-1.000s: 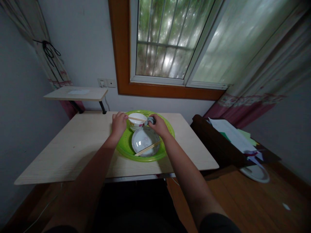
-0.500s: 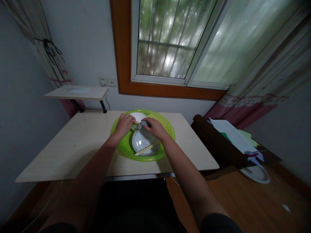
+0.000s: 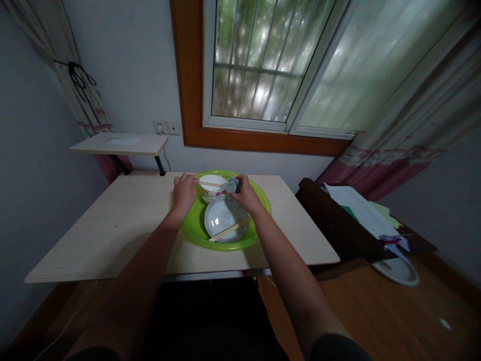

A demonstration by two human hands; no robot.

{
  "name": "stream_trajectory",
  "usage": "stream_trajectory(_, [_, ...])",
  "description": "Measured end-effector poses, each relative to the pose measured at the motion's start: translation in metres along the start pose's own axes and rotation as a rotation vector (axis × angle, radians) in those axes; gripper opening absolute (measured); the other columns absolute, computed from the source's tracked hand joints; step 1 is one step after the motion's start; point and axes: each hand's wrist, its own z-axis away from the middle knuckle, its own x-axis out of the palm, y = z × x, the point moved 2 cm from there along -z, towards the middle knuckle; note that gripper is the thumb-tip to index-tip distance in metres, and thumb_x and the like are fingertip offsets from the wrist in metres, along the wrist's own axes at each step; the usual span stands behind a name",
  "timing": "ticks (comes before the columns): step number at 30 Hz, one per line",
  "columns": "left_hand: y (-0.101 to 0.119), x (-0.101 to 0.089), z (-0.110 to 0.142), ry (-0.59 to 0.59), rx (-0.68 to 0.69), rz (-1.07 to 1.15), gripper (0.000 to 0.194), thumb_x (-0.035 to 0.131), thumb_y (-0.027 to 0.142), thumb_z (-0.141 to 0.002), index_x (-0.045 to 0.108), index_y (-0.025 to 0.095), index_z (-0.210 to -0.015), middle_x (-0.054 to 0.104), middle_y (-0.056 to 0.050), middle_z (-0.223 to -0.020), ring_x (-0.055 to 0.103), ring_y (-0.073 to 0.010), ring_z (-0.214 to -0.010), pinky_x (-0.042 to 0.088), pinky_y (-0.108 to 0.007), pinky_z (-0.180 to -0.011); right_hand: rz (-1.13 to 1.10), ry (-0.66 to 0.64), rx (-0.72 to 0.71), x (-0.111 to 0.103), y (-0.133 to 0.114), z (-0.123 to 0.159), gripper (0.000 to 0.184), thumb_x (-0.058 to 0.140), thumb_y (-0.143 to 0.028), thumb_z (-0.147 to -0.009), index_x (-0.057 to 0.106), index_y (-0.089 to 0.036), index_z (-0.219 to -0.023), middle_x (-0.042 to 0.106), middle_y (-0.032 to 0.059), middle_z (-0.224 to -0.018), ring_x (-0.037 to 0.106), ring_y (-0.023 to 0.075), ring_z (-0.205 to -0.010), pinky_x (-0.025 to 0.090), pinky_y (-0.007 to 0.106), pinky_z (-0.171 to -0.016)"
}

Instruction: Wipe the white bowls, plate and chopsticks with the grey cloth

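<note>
My left hand [image 3: 185,191] is closed on one end of a pair of chopsticks [image 3: 209,184] above the green basin [image 3: 192,225]. The chopsticks run across to a grey cloth [image 3: 230,185], which my right hand [image 3: 246,194] grips around their other end. Behind and below them, a white bowl with a flower pattern [image 3: 209,192] stands in the basin, apparently stacked on another. Nearer to me lies a wide pale bowl or dish [image 3: 221,216]. More chopsticks [image 3: 229,230] rest slantwise across its front.
The basin stands on a light wooden table [image 3: 124,230]. A small raised shelf [image 3: 139,145] is at the back left. Right of the table is a dark brown piece of furniture [image 3: 334,220] with papers [image 3: 356,205] on it. A window [image 3: 263,65] is behind.
My hands have moved apart: the left to the left, the right with the cloth to the right. More of the chopsticks' length and the flowered bowl now show.
</note>
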Motion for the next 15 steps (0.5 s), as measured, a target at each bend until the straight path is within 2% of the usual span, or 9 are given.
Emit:
stream_trajectory(4, [0.0015,-0.0004,-0.0005,-0.016,0.006,0.006,0.022,0.046,0.019,-0.099,0.067,0.022,-0.092,0.071,-0.01,-0.105,0.058,-0.0299,-0.107,0.041,-0.047,-0.101,0.028,0.005,-0.099,-0.0001,-0.0009,0.0004,0.057,0.07,-0.015,-0.071,0.05,-0.02,-0.124,0.058,0.0127,-0.124,0.06,0.0268,-0.114,0.05,0.045,-0.103])
stream_trajectory(7, [0.0035,-0.0001,-0.0008,-0.021,0.022,0.018,0.022,0.046,0.02,-0.099,0.067,0.023,-0.091,0.071,-0.01,-0.104,0.058,-0.0296,-0.107,0.041,-0.047,-0.102,0.087,0.036,-0.13,-0.002,-0.0002,-0.0007,0.044,0.066,-0.012,-0.073,0.057,-0.022,-0.115,0.053,0.0124,-0.128,0.056,0.0271,-0.12,0.047,0.047,-0.109])
stream_trajectory(11, [0.0043,0.0009,-0.0002,-0.018,0.038,0.015,0.022,0.047,0.021,-0.099,0.068,0.023,-0.093,0.07,-0.01,-0.105,0.057,-0.0303,-0.107,0.042,-0.047,-0.102,0.127,0.014,-0.114,-0.003,0.0019,-0.0019,0.024,0.07,-0.019,-0.08,0.066,-0.024,-0.103,0.048,0.0107,-0.135,0.058,0.0256,-0.115,0.05,0.048,-0.107])
stream_trajectory(15, [0.004,0.0011,0.0007,-0.014,0.035,0.022,0.022,0.048,0.022,-0.098,0.069,0.024,-0.092,0.07,-0.01,-0.104,0.056,-0.0309,-0.107,0.043,-0.047,-0.101,0.207,0.112,-0.152,-0.0071,-0.0011,-0.0015,0.012,0.074,-0.029,-0.086,0.074,-0.025,-0.098,0.057,0.0112,-0.129,0.053,0.0316,-0.122,0.044,0.055,-0.11])
